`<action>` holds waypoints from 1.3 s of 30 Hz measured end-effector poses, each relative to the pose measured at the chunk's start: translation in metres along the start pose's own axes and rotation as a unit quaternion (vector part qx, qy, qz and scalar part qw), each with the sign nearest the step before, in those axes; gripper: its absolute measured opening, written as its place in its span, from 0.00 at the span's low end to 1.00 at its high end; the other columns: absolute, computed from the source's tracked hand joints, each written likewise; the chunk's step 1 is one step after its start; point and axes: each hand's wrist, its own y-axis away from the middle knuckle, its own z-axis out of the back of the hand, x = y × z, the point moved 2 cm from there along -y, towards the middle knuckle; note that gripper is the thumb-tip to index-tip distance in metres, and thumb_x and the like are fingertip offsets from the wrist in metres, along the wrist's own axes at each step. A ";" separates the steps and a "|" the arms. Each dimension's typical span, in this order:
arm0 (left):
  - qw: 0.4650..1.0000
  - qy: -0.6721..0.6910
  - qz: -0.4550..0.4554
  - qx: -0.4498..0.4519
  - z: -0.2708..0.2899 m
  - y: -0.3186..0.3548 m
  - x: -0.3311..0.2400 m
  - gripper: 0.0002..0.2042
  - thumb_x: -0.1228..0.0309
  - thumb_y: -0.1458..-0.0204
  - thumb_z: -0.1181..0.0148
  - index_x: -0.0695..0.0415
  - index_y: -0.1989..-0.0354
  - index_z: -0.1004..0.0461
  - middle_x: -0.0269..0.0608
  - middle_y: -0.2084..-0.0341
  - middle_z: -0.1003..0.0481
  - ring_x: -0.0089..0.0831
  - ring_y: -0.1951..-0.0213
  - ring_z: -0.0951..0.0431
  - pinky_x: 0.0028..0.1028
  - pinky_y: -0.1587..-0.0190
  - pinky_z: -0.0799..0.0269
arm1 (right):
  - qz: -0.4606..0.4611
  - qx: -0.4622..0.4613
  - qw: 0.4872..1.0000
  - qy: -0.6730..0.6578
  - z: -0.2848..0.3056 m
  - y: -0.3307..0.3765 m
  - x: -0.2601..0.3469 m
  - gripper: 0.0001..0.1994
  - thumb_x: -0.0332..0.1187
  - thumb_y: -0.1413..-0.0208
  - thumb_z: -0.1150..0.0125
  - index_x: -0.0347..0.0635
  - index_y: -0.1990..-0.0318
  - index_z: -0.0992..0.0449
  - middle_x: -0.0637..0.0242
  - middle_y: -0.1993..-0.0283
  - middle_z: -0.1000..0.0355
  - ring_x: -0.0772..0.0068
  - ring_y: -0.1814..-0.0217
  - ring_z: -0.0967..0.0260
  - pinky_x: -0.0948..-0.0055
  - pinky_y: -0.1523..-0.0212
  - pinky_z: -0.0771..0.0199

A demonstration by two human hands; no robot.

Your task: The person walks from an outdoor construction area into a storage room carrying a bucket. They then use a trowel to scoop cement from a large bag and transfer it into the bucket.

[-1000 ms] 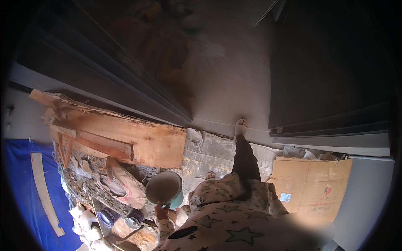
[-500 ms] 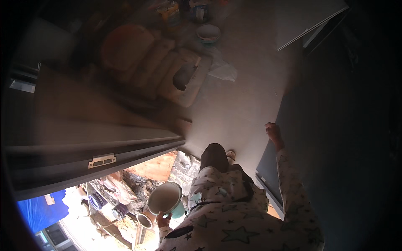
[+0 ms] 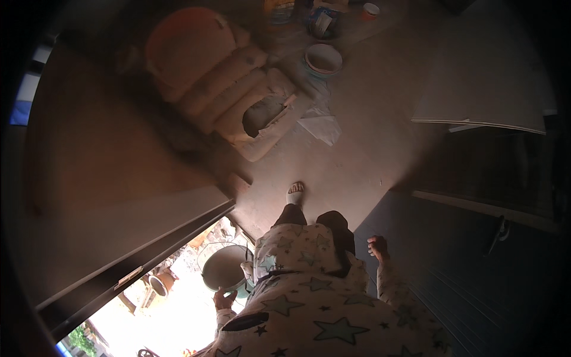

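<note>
At my left side, in the bright doorway, is a green bucket [image 3: 225, 269] with a pale, dusty inside. My left hand [image 3: 224, 298] is closed on its rim, and the thin wire handle arcs over the far side. The bucket's mouth faces up and I see nothing distinct inside it. My right hand [image 3: 377, 247] hangs beside my right hip, nearest to the dark blue door [image 3: 434, 256]. Its fingers are curled in and nothing shows in them.
Ahead to the left lie stacked paper sacks [image 3: 229, 98], one torn open [image 3: 279, 140] with grey powder inside. Beyond stands a small bucket [image 3: 324, 58]. White plastic scrap [image 3: 321, 128] lies on the floor. A door frame [image 3: 137, 271] edges the doorway at left; a brown pot [image 3: 160, 284] is outside.
I have stepped farther into the dim room, and the sacks are closer. The bucket has come along in my left hand to the doorway's edge. My right hand has lowered toward my hip.
</note>
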 end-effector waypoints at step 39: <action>0.774 0.536 0.267 -0.205 -0.216 -0.127 -0.379 0.16 0.64 0.41 0.40 0.70 0.63 0.23 0.56 0.63 0.20 0.40 0.59 0.17 0.34 0.56 0.17 | 0.250 0.166 0.896 0.327 0.246 -0.345 0.627 0.10 0.26 0.49 0.43 0.42 0.60 0.20 0.69 0.77 0.28 0.78 0.80 0.30 0.74 0.82 0.31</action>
